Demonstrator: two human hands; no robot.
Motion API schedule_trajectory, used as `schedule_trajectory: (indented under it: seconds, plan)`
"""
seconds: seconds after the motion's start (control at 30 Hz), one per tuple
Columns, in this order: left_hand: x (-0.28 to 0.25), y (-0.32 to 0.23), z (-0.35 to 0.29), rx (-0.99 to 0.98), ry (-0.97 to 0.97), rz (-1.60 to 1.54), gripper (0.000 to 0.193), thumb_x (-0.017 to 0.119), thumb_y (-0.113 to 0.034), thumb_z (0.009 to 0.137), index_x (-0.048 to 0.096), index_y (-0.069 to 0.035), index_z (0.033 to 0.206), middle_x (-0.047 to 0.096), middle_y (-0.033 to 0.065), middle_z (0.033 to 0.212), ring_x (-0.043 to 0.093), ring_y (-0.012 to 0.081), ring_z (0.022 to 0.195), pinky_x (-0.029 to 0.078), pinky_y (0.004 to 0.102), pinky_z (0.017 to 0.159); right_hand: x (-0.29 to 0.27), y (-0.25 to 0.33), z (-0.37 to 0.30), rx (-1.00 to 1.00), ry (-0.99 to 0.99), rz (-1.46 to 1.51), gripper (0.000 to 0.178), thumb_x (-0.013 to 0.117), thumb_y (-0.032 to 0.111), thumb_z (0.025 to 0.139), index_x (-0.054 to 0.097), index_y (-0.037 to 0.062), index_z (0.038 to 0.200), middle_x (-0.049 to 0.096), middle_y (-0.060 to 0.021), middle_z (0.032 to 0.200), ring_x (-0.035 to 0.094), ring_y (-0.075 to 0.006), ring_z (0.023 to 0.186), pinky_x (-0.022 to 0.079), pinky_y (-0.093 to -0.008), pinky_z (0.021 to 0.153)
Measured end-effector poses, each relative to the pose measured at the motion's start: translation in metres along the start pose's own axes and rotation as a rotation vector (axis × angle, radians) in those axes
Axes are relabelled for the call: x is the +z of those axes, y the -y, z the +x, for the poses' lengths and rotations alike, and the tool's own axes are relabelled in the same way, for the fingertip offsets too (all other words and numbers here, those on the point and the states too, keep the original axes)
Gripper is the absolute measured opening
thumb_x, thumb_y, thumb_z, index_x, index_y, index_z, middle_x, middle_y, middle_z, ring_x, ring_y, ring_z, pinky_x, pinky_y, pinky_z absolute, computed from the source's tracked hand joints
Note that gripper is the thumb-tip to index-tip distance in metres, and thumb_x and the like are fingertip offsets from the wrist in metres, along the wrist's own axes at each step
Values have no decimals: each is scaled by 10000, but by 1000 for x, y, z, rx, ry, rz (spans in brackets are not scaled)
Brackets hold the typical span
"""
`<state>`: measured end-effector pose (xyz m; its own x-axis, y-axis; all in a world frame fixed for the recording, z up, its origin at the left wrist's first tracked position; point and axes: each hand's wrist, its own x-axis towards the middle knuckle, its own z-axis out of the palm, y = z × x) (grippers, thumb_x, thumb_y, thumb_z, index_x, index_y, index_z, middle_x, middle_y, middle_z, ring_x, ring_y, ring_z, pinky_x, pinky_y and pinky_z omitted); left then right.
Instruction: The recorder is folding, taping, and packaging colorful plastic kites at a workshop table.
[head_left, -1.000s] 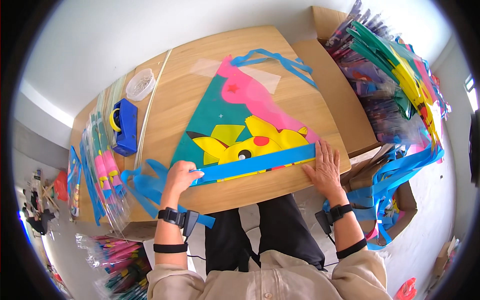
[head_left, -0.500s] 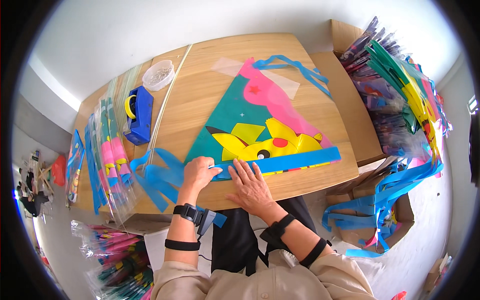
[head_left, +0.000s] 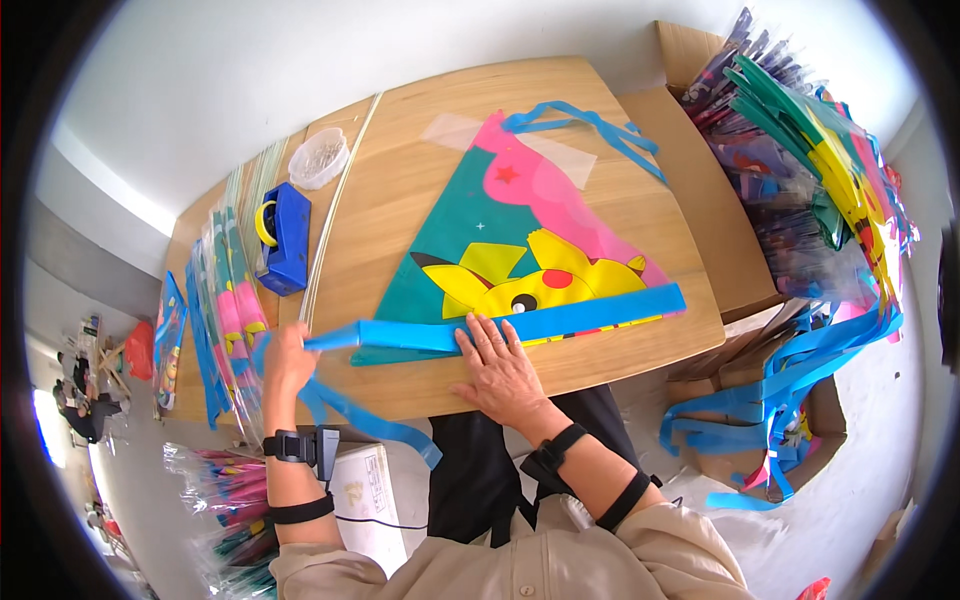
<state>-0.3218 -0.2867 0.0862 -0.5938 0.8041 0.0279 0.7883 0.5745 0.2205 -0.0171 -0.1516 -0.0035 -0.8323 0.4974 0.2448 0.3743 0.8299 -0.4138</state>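
Observation:
A triangular printed sheet (head_left: 455,250), likely a kite, lies on the wooden table (head_left: 395,180) in green and pink with a yellow cartoon figure. Along its near edge runs a blue strip (head_left: 600,312). My left hand (head_left: 288,365) is closed around this strip beyond the sheet's left corner, holding it taut and slightly raised, with a loose length hanging toward the table's near edge. My right hand (head_left: 500,370) rests flat on the strip near the middle of that edge, fingers stretched out. Another blue ribbon (head_left: 580,115) trails from the sheet's far tip.
A blue tape dispenser (head_left: 288,240), a clear tub of small pieces (head_left: 318,158) and thin pale rods (head_left: 335,200) are on the table's left. Bagged kites (head_left: 235,300) lie beyond my left hand. Right of the table stand cardboard boxes (head_left: 690,190) with packed bundles and blue strips.
My left hand has moved left, away from my right hand, drawing the blue strip out straight past the sheet's corner. My right hand stays in place on the strip.

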Motion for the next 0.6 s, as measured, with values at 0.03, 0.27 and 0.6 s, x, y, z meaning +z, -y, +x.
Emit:
schedule_trajectory:
  seconds: [0.03, 0.27, 0.6]
  plan:
    - [-5, -17, 6, -27, -9, -216, 164, 746, -102, 677, 624, -40, 769, 624, 154, 694, 633, 267, 653, 487, 392, 606, 0, -1, 0, 3, 1, 0, 776, 589, 495, 877, 389, -5, 1436, 310, -207, 1530, 262, -330, 1441, 140, -489, 1188]
    - [8, -265, 32, 170, 177, -1189, 464, 600, 28, 677, 612, -11, 1139, 642, 106, 981, 635, 171, 898, 551, 276, 708, 13, -7, 0, 7, 142, -120, 747, 575, 501, 886, 403, 22, 1432, 301, -180, 1541, 239, -310, 1451, 129, -485, 1190]
    - [29, -313, -50, 747, -284, -1042, 418, 579, -13, 843, 546, 10, 1259, 539, 195, 1316, 524, 363, 1225, 420, 439, 1032, 15, -13, -7, 56, 53, -87, 733, 519, 502, 911, 379, 12, 1437, 312, -183, 1539, 289, -337, 1423, 150, -505, 1177]
